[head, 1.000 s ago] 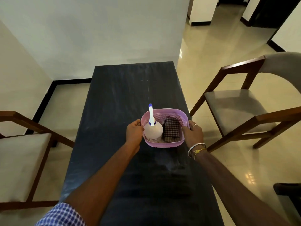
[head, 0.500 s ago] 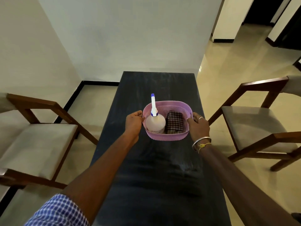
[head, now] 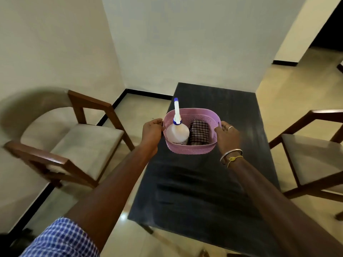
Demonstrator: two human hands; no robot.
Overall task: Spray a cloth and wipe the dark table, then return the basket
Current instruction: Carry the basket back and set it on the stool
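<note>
A pink woven plastic basket is held above the dark table, near its left edge. My left hand grips the basket's left rim and my right hand grips its right rim. Inside stand a white spray bottle with a blue-tipped nozzle, on the left, and a folded dark checked cloth, on the right.
A wooden chair with a beige seat stands left of the table, and another such chair stands to its right. White walls close the far end. Pale tiled floor runs around the table.
The basket has risen off the table with both hands on it. The view has swung left and back, so the table now lies right of centre.
</note>
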